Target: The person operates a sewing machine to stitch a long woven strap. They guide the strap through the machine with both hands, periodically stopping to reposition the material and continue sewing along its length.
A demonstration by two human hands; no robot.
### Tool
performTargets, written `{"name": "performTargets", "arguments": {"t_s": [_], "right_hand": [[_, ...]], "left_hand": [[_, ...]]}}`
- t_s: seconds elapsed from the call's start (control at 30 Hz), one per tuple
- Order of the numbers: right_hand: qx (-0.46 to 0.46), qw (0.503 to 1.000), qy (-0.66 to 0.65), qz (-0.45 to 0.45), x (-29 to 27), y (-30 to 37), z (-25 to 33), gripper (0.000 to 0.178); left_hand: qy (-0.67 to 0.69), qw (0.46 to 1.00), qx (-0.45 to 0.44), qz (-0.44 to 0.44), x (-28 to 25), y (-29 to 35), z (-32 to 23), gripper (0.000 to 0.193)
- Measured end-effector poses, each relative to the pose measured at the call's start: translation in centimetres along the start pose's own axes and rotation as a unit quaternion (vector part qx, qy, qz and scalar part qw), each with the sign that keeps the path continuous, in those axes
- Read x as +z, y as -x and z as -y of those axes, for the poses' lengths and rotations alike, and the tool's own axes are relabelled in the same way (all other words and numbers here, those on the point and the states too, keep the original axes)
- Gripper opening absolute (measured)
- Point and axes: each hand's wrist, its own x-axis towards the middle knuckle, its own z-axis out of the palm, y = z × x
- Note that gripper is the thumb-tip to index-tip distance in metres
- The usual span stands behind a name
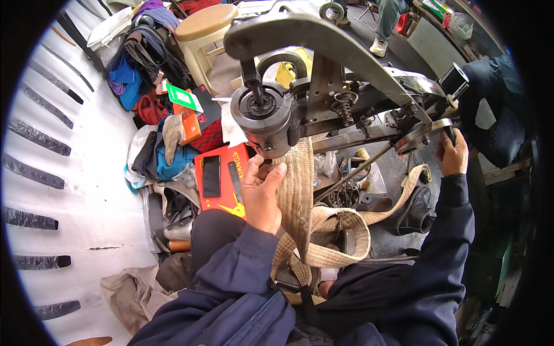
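In front of me stands a hand-cranked metal sewing machine (323, 43) with a long curved arm and a round cylinder head (262, 118). A wide beige webbing strap (297, 196) hangs from beneath that head and loops down between my legs. My left hand (262, 193) is closed just under the head at the strap's left edge, thumb up against it; the fingers are partly hidden. Off to the right, my right hand (453, 154) grips the crank handle (448, 132) on the machine's wheel (424, 136). The strap's upper end is hidden under the machine.
Left of the machine lie a red box (222, 199) with a black phone (211, 176) on it, a work glove (172, 138) and piled clothing. A round stool (206, 23) stands behind. A black shoe (412, 213) sits at right. Another person's leg (389, 20) shows at the back.
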Motion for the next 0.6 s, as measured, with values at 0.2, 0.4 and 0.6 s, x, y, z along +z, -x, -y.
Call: {"name": "performTargets", "arguments": {"t_s": [0.2,0.4,0.6], "right_hand": [[0.136,0.970,0.203,-0.015,2.2,-1.1,-10.5,0.012],[0.251,0.927,-0.010,0.278,6.6,6.1,-1.0,0.030],[0.023,0.984,-0.144,0.100,1.5,2.8,3.9,0.016]], "left_hand": [[-0.015,0.999,-0.035,0.004,-0.5,0.8,-0.3,0.047],[-0.027,0.999,-0.015,0.028,-0.7,1.1,0.1,0.056],[-0.023,1.000,-0.011,0.015,-0.3,0.9,0.2,0.053]]}}
